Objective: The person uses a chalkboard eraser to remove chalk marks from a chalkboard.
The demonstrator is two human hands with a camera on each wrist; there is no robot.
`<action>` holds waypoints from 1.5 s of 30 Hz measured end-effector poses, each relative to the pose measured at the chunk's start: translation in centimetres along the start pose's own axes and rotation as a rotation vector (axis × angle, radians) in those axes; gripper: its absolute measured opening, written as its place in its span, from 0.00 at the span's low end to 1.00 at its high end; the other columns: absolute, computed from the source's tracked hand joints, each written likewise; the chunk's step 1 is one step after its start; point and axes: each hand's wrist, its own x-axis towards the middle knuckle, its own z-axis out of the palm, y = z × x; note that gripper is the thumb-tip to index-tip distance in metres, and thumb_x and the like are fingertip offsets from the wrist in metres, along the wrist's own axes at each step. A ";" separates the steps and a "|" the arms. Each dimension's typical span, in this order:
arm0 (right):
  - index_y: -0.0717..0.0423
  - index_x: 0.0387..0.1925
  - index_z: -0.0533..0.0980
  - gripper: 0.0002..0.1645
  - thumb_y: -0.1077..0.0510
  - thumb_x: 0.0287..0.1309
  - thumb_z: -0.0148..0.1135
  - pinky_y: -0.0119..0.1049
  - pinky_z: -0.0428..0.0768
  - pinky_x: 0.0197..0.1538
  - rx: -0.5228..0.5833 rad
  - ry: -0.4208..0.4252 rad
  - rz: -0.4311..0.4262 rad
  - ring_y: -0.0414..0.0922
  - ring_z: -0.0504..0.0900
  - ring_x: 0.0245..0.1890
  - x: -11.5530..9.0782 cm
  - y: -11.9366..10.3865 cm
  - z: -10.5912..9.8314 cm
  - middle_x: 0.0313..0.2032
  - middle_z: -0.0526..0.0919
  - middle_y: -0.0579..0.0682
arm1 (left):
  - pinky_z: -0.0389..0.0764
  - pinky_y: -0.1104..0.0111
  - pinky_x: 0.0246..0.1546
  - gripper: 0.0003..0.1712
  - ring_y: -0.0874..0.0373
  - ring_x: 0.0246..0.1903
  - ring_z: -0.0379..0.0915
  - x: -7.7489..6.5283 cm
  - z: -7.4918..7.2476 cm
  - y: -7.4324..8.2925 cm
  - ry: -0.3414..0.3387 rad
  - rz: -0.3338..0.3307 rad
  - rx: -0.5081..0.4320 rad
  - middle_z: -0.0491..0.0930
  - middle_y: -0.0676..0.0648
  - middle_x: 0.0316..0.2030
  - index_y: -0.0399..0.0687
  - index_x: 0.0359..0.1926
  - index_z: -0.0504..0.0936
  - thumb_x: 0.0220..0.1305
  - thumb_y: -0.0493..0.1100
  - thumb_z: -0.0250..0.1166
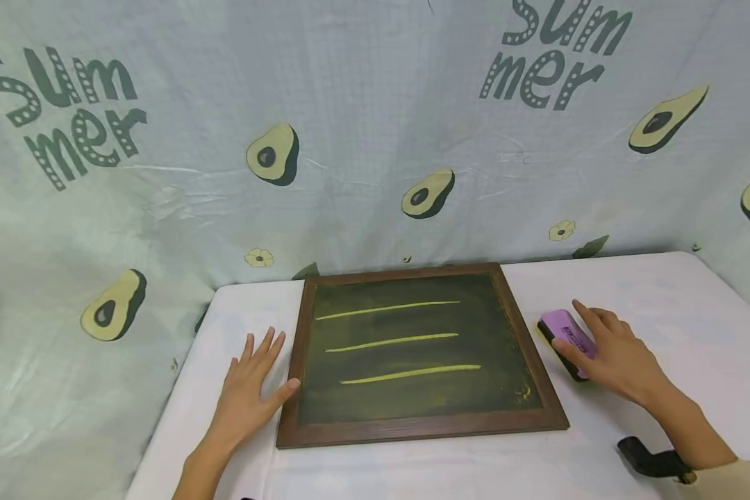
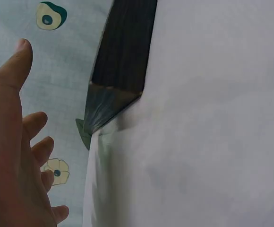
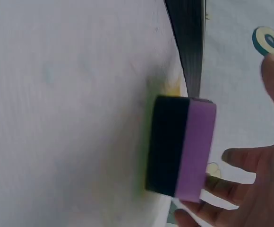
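Note:
A chalkboard [image 1: 406,326] in a brown wooden frame lies on the white table, with three roughly level yellow chalk lines across it. My left hand [image 1: 246,399] is spread beside its left side, thumb tip at the frame; the left wrist view shows its fingers apart. To the right of the board sits a purple and black board eraser [image 1: 569,340]. Over it reaches my right hand [image 1: 621,357], the thumb overlapping the eraser in the head view. In the right wrist view these fingers are spread, not curled round the eraser [image 3: 182,146].
The white-covered table [image 1: 650,305] extends around the board. Behind it hangs a pale curtain [image 1: 350,229] printed with avocados and lettering. A yellow chalk smudge [image 1: 525,394] marks the board's lower right. On the right wrist is a black strap or mount [image 1: 653,460].

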 end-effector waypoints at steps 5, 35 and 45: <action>0.68 0.65 0.60 0.47 0.39 0.58 0.62 0.67 0.69 0.37 0.045 0.089 0.034 0.71 0.63 0.53 -0.3 0.0 1.3 0.56 0.63 0.74 | 0.45 0.31 0.58 0.45 0.35 0.70 0.38 0.0 1.1 0.0 -0.031 -0.010 -0.067 0.53 0.42 0.72 0.50 0.74 0.56 0.62 0.59 0.62; 0.76 0.58 0.68 0.42 0.47 0.54 0.69 0.38 0.64 0.24 0.118 0.198 0.098 0.52 0.69 0.28 -0.6 -1.2 2.8 0.37 0.69 0.66 | 0.34 0.37 0.63 0.39 0.39 0.70 0.46 -1.0 2.7 -1.1 -0.046 0.002 -0.058 0.56 0.48 0.72 0.57 0.72 0.61 0.63 0.56 0.63; 0.75 0.59 0.68 0.37 0.52 0.56 0.68 0.36 0.63 0.25 0.158 0.253 0.084 0.50 0.66 0.28 0.2 -2.2 1.1 0.37 0.68 0.63 | 0.35 0.37 0.63 0.38 0.40 0.70 0.47 -0.7 2.9 -0.7 -0.046 0.011 -0.063 0.56 0.48 0.71 0.57 0.72 0.61 0.64 0.56 0.62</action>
